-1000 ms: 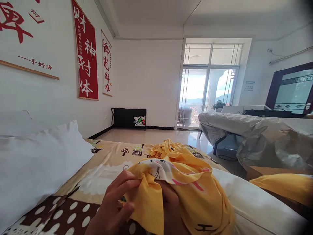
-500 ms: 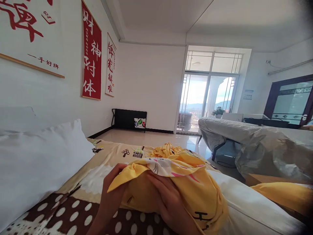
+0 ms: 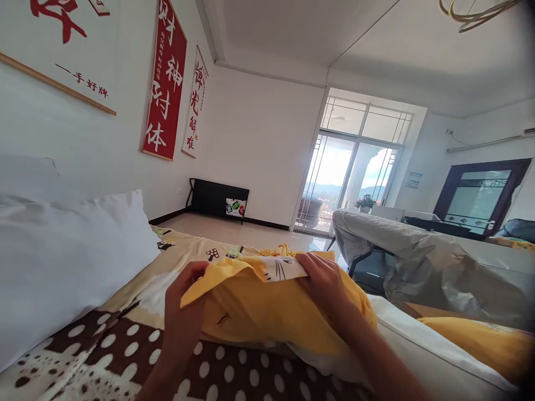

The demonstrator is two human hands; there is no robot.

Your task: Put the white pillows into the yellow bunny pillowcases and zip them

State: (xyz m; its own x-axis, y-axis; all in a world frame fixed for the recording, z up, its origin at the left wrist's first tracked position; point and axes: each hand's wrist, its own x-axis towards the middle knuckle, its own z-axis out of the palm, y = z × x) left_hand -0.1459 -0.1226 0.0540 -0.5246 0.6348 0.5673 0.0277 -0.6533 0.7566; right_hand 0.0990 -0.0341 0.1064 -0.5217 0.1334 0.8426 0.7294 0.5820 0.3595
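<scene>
A yellow pillowcase (image 3: 267, 312) with a cat-face print and a white patterned band lies bunched before me on the bed, partly around a white pillow (image 3: 422, 340) that shows at its right. My left hand (image 3: 186, 295) grips the pillowcase at its left corner, fingertips partly hidden by the cloth. Over the top edge, near the white band, my right hand (image 3: 326, 281) is closed on the fabric. How far the pillow reaches inside the case is hidden.
A bare white pillow (image 3: 83, 256) lies at the left on the patterned bedspread (image 3: 225, 373). Another yellow piece of bedding (image 3: 468, 340) is at the right. Beyond stands a plastic-draped table (image 3: 418, 250). A black folded frame (image 3: 213, 197) leans against the far wall.
My right hand has moved up and right, from in front of the pillowcase to its top edge. The pillowcase's upper part is flatter, and the view has tilted. My left hand keeps its grip.
</scene>
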